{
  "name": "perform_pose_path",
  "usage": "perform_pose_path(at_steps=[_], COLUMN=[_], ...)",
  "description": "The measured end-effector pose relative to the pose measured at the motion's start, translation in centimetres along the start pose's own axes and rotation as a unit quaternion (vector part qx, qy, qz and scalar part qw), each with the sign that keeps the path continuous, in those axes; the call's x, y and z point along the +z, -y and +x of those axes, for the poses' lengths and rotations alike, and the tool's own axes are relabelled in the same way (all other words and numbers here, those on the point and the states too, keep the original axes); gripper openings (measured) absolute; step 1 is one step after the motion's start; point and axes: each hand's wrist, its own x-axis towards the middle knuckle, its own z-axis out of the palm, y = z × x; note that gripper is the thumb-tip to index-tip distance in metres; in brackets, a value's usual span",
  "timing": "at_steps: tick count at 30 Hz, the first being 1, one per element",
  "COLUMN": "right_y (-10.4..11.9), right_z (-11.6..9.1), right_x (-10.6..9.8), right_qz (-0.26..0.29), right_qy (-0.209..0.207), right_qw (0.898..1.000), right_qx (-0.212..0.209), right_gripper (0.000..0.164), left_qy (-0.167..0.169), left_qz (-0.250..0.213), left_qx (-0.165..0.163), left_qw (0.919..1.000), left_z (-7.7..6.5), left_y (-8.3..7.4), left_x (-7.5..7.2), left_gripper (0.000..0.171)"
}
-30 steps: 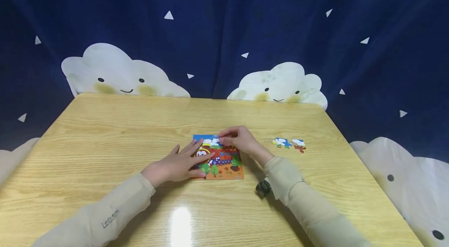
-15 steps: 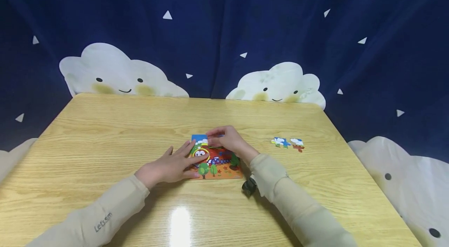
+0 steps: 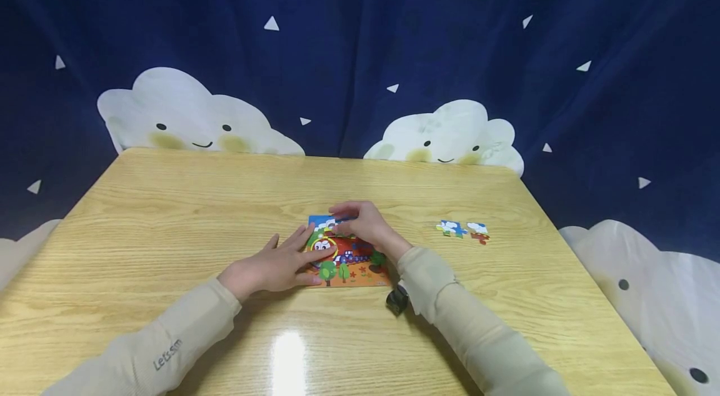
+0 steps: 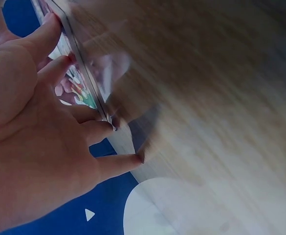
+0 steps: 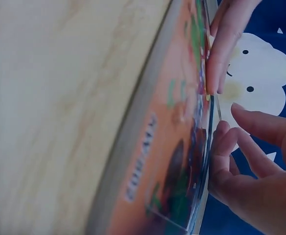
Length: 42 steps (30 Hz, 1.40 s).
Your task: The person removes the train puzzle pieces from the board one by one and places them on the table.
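Observation:
A picture puzzle (image 3: 360, 274) showing a red train with a face lies on the wooden table. My left hand (image 3: 281, 263) rests with spread fingers over the puzzle's left side. Over its upper part is my right hand (image 3: 365, 224), fingers bent and thumb apart from them. In the right wrist view, the edge of a thin puzzle piece (image 5: 218, 107) stands tilted off the board at the right fingertips (image 5: 222, 125); the thumb stays clear of it. Two loose puzzle pieces, one blue and white (image 3: 452, 228), one white, blue and red-brown (image 3: 478, 232), lie to the right.
Around the puzzle spreads the wooden table (image 3: 197, 208). Beyond its far edge hangs a dark blue curtain (image 3: 326, 40) with white clouds and triangles. A small black device (image 3: 397, 300) sits at my right wrist.
My right hand has moved left across the puzzle's upper part, then stopped. Its thumb and fingers have parted slightly since half a second ago. The left hand keeps its place on the puzzle.

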Motion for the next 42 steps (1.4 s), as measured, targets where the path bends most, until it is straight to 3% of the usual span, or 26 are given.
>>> perform_pose_path(at_steps=[10,15,22,28,33,38,42], right_y=[0.2,0.3,-0.6,-2.8,-5.2,-6.5,-6.8], right_z=[0.0,-0.1,-0.5,-1.7,-2.7,-3.1,-3.1], right_x=[1.1,0.5,-4.0,-9.4,-13.3,-14.8,-14.8], right_qz=[-0.073,-0.099,-0.100,-0.086,-0.105,-0.146,-0.184], right_qy=[-0.025,-0.045,-0.058,-0.077,-0.084,-0.088,-0.079], right_qw=[0.996,0.992,0.990,0.993,0.991,0.985,0.980], right_qx=[-0.054,-0.064,-0.078,-0.026,0.014,0.031,0.016], right_gripper=[0.035,0.030,0.037,0.035,0.033,0.034,0.034], left_qy=[0.004,0.004,0.005,0.000,-0.003,-0.005,-0.007], left_qz=[0.007,0.010,0.007,0.011,0.007,0.011,0.016], left_qx=[-0.004,-0.005,-0.012,-0.009,-0.007,-0.004,-0.001], left_qw=[1.0000,0.9999,0.9999,0.9999,0.9999,0.9999,0.9998], left_z=[0.2,0.3,0.2,0.1,0.0,0.1,0.2], left_y=[0.2,0.3,0.2,0.1,0.1,0.3,0.3], left_x=[0.1,0.1,0.1,0.1,0.2,0.3,0.4], left_gripper=[0.060,0.061,0.061,0.061,0.061,0.061,0.061])
